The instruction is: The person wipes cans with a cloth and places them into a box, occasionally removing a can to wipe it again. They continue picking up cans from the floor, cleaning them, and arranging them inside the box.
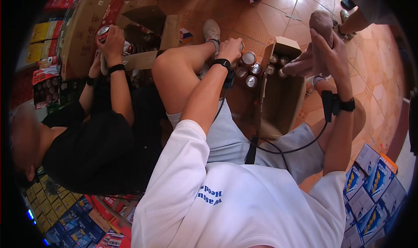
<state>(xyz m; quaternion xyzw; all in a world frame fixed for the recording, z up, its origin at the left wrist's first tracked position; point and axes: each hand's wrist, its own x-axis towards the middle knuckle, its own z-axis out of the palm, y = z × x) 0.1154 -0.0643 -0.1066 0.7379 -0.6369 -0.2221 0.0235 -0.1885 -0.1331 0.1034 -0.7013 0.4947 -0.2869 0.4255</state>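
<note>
My left hand (pixel 230 50) is closed around a can (pixel 242 47), of which only an edge shows beside the fingers. Just right of it, several upright cans (pixel 248 58) with silver tops stand grouped on the floor. My right hand (pixel 333 54) is raised over the right side of an open cardboard box (pixel 285 102), gripping a bunched greyish-pink cloth (pixel 321 22). Part of the cloth hangs toward the box. More cans (pixel 278 60) sit at the box's far end, while its near part shows bare cardboard.
On the left, a person in black (pixel 96 156) holds a red can (pixel 103 32) next to a large open carton (pixel 146 58). Stacked blue cartons (pixel 374 182) stand at lower right. Another person's feet (pixel 346 23) show at upper right on the tiled floor (pixel 365 78).
</note>
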